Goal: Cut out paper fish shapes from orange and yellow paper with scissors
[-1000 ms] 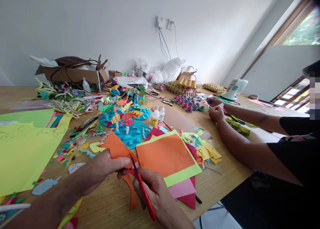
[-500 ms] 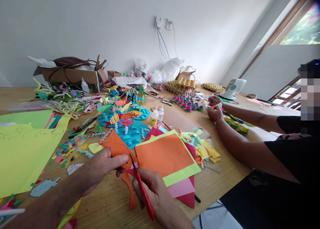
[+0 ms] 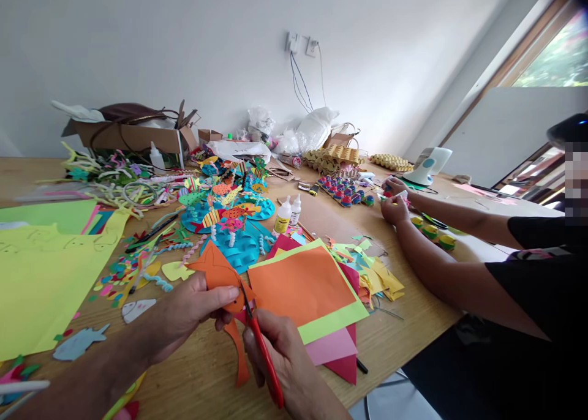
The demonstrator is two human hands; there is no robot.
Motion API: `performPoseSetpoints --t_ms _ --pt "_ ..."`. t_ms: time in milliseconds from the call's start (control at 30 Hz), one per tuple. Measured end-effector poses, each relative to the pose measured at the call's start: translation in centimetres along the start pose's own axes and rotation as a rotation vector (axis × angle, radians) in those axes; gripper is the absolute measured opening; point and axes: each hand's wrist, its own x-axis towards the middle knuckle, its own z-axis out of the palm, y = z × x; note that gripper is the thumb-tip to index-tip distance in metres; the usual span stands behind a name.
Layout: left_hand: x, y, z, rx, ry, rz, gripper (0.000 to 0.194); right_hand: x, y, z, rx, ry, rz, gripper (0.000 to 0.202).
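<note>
Between thumb and fingers, my left hand [image 3: 209,300] pinches an orange paper fish [image 3: 220,267] with a drawn outline and an eye mark. My right hand [image 3: 280,340] is closed around red-handled scissors [image 3: 266,362], whose dark blades lie on the fish's edge near my left thumb. From beneath the cut hangs a curved orange paper strip [image 3: 237,352]. Right of the blades lies a stack of coloured sheets, with an orange sheet [image 3: 301,285] on top and a lime green sheet [image 3: 337,315] under it. Finished striped and spotted paper fish [image 3: 236,213] stand on a blue base [image 3: 239,248] behind my hands.
Yellow paper [image 3: 41,291] with drawn outlines covers the left side. Glue bottles [image 3: 283,217] stand mid-table. Paper scraps [image 3: 381,276] lie right of the stack. A co-worker's hands [image 3: 395,206] work at the right. Egg cartons [image 3: 333,158] and a cardboard box [image 3: 133,137] sit at the back.
The scissors and the fish keep nearly the same position, with the blades still on the fish's edge. The view shifts slightly. The co-worker's hands move a little.
</note>
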Motion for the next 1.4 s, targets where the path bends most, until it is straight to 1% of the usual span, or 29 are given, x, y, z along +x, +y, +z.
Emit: performPoseSetpoints --t_ms 133,233,333,467,667,967,1200,1400 --pt "0.1 -0.3 -0.1 -0.045 -0.005 0.001 0.019 0.0 0.5 0.1 0.004 0.007 -0.001 0.021" --pt "0.1 -0.5 -0.2 -0.066 -0.024 0.003 0.018 0.1 0.9 0.1 0.012 0.025 0.011 0.028" --pt "0.0 -0.6 -0.3 -0.066 -0.035 0.006 0.018 0.3 1.0 0.2 0.02 0.012 -0.012 0.035" --pt "0.1 -0.7 -0.3 -0.067 -0.035 0.014 0.02 0.3 0.9 0.2 0.02 0.013 -0.033 0.038" --pt "0.1 -0.5 -0.5 -0.047 -0.034 0.005 0.018 0.1 0.5 0.0 0.019 -0.018 -0.058 0.035" --pt "-0.1 0.0 -0.6 -0.019 -0.021 -0.046 0.017 0.0 -0.2 -0.3 -0.02 -0.033 -0.021 0.023" --pt "0.1 0.5 -0.8 0.034 -0.035 -0.106 0.015 -0.4 -1.2 -0.8 -0.099 -0.065 0.005 0.029" --pt "0.1 0.0 -1.5 0.045 -0.09 -0.112 0.016 -0.6 -1.4 -1.0 -0.159 -0.076 -0.016 0.029"
